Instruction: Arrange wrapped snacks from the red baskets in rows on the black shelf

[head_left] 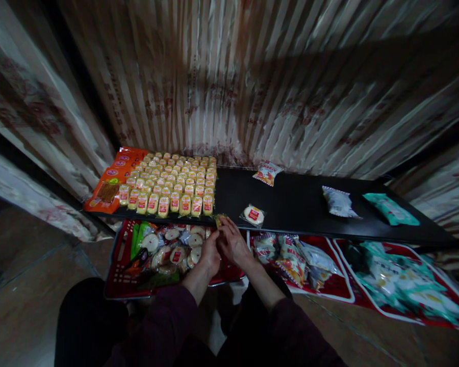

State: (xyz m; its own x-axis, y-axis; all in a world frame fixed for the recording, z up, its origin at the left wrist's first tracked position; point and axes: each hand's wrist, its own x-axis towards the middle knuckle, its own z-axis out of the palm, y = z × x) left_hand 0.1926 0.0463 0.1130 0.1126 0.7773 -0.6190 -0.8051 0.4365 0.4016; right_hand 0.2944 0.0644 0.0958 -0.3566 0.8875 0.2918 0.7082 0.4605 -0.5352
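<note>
My right hand (pixel 233 242) is at the front edge of the black shelf (pixel 290 204), its fingertips closed on a small yellow wrapped snack cake (pixel 221 220). Just beside it, my left hand (pixel 210 255) has its fingers curled together over the red basket; whatever they hold is hidden. To the left on the shelf, many wrapped snack cakes (pixel 175 201) stand in tight rows. A round white wrapped cracker (pixel 254 215) lies right of my hands.
An orange snack bag (pixel 107 196) lies at the shelf's left end. Further right are a white-and-red packet (pixel 268 173), a pale packet (pixel 338 202) and a teal packet (pixel 390 208). Below, red baskets (pixel 115 275) hold packaged snacks. A patterned curtain (pixel 214 76) hangs behind.
</note>
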